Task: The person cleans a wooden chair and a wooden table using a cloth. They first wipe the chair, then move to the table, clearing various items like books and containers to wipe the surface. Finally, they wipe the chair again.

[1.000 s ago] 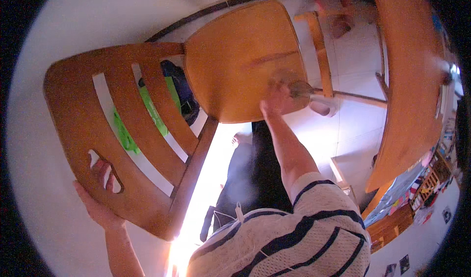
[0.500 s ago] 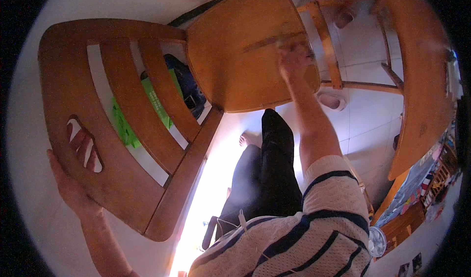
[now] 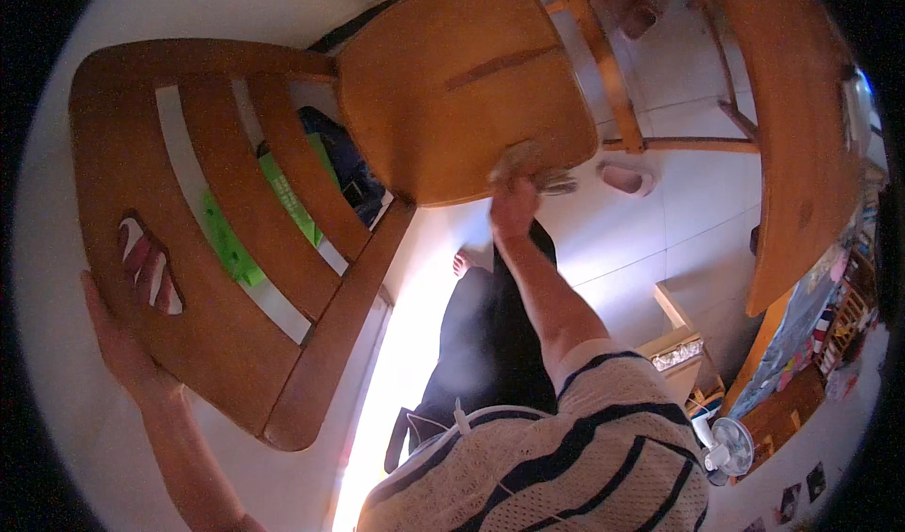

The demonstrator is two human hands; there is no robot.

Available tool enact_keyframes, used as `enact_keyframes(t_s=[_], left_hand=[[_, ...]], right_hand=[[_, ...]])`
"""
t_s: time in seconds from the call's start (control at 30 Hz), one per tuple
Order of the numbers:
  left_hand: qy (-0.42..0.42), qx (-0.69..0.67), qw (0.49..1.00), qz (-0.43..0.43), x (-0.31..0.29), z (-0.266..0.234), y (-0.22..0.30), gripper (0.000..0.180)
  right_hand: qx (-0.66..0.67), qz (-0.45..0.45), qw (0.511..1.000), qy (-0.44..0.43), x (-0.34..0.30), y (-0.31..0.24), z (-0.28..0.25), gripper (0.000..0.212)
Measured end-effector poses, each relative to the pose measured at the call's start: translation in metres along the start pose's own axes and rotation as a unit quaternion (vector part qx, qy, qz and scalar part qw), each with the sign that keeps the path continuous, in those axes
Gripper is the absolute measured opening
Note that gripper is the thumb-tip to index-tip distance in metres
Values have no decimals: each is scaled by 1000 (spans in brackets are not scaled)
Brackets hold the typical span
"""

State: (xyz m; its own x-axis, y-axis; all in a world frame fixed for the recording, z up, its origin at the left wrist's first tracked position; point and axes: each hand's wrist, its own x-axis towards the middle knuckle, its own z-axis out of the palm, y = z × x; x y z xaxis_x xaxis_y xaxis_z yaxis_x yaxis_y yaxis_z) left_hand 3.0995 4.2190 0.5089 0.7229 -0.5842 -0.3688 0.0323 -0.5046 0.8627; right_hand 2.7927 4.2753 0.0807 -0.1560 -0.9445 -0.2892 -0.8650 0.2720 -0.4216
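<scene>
A brown wooden chair fills the upper left, with its slatted backrest (image 3: 212, 136) towards me and its seat (image 3: 452, 89) beyond. My left hand (image 3: 127, 348) grips the backrest's top rail at far left. Its fingers are behind the wood and partly show through the cut-out handle slot. At the seat's near edge, my right hand (image 3: 515, 207) is closed on a crumpled greyish cloth (image 3: 523, 160), smeared by motion. A dark streak (image 3: 500, 67) crosses the seat's surface.
Behind the slats are a green bag (image 3: 231, 240) and a dark bag (image 3: 363, 188). A wooden table (image 3: 801, 136) stands at right, over a wooden frame (image 3: 613, 70). One pink slipper (image 3: 626, 179) lies on the tiled floor. A white fan (image 3: 728, 447) is at lower right.
My right hand has moved with the cloth from the seat's right part towards me and left, to its near edge. My left hand keeps its grip on the backrest.
</scene>
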Motion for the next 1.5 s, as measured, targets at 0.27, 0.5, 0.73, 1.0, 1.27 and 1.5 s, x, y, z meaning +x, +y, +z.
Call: enact_keyframes(t_s=[0.27,0.5,0.73,1.0,1.27,1.5], left_hand=[[0,51,997,52,0,7,-2,46],[-1,29,999,33,-3,8,4,48],[89,7,994,-56,-9,21,10,51],[86,190,976,-60,18,12,2,69],[124,147,976,-100,11,0,2,69],[89,139,984,-66,5,12,6,67]], right_hand=[[-50,-331,938,-89,-57,-37,32,48],[-134,-38,973,182,52,153,-79,23],[273,111,953,69,256,69,-112,37],[64,-49,997,-21,425,-70,-84,46],[-254,-266,930,-2,333,6,-80,45],[-110,-57,992,-21,139,71,-105,46]])
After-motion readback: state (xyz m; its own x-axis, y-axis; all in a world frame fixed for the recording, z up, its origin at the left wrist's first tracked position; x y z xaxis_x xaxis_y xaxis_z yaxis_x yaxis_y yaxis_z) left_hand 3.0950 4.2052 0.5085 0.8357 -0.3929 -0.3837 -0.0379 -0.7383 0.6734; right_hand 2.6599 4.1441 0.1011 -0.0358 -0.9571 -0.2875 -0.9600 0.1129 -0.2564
